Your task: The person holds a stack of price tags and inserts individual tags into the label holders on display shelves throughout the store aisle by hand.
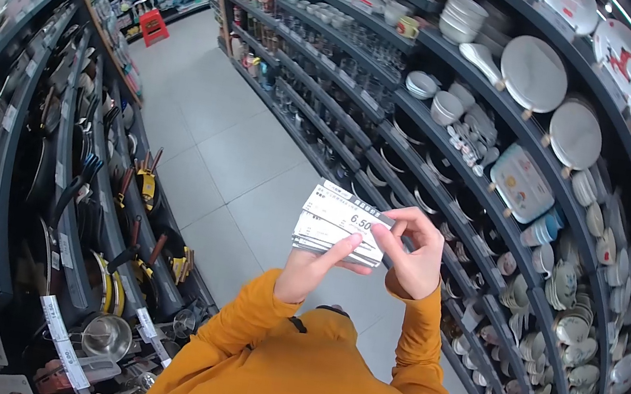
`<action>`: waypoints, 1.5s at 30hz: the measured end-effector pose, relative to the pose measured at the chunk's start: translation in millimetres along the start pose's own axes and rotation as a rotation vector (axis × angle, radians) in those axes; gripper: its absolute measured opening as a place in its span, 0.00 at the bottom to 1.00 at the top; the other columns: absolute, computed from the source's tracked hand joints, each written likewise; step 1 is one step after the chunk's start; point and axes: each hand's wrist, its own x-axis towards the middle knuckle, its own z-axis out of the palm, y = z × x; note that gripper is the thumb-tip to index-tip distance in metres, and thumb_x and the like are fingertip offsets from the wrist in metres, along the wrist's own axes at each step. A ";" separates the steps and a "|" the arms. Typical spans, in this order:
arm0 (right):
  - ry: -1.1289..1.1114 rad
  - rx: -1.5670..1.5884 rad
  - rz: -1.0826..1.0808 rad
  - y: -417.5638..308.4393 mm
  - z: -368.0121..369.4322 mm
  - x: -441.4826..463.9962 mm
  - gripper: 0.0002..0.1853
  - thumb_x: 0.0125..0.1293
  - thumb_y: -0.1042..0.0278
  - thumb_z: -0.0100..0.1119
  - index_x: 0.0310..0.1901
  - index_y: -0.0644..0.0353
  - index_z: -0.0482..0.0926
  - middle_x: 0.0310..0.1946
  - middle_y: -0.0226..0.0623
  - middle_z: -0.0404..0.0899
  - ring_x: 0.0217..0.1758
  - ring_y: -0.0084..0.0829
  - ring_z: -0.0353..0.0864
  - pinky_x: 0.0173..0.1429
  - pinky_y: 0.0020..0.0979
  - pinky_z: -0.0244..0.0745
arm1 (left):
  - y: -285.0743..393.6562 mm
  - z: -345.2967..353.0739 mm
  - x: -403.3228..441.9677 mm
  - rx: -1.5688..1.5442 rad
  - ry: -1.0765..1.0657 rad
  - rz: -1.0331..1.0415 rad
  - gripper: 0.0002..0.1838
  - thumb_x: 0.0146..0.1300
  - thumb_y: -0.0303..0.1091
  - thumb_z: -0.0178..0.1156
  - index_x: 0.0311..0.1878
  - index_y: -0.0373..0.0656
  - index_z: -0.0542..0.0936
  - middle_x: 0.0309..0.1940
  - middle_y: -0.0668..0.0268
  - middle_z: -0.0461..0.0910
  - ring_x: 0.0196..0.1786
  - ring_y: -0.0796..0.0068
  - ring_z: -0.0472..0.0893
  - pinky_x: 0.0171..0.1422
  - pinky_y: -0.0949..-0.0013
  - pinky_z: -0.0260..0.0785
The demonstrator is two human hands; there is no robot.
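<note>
A stack of white price tags [327,227] with black print is held in front of my chest, over the aisle floor. The top tag reads 6.50. My left hand [317,269] is closed round the lower part of the stack, its thumb lying on the tags. At the upper right corner, my right hand [414,254] pinches the top tag between thumb and fingers. The top tag sits slightly fanned above the others. Orange sleeves cover both arms.
Shelves of pans [79,170] line the left side. Shelves on the right hold plates [534,73], bowls [462,17] and glassware. A red stool [152,27] stands at the aisle's far end. Grey floor tiles [232,152] run between the shelves.
</note>
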 end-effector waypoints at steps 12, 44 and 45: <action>-0.142 0.040 0.002 71.2 55.5 61.2 0.09 0.57 0.73 0.68 0.36 0.68 0.78 0.24 0.30 0.71 0.25 0.17 0.68 0.29 0.21 0.65 | -1.5 -64.0 38.0 0.141 0.353 0.013 0.12 0.66 0.30 0.59 0.52 0.40 0.77 0.39 0.67 0.81 0.35 0.81 0.80 0.26 0.79 0.70; 0.433 -0.123 0.317 154.0 120.6 155.8 0.09 0.61 0.72 0.65 0.37 0.69 0.77 0.29 0.40 0.83 0.32 0.25 0.83 0.39 0.24 0.76 | 20.6 -223.7 228.3 0.051 -0.199 -0.706 0.16 0.67 0.34 0.58 0.57 0.45 0.73 0.45 0.72 0.80 0.42 0.83 0.79 0.35 0.76 0.70; 0.462 -0.107 0.334 153.7 136.2 156.8 0.09 0.63 0.73 0.63 0.38 0.69 0.76 0.31 0.41 0.83 0.32 0.24 0.83 0.39 0.24 0.76 | 27.0 -240.1 228.2 0.082 -0.216 -0.732 0.16 0.68 0.35 0.58 0.58 0.45 0.73 0.46 0.72 0.79 0.42 0.83 0.79 0.36 0.76 0.70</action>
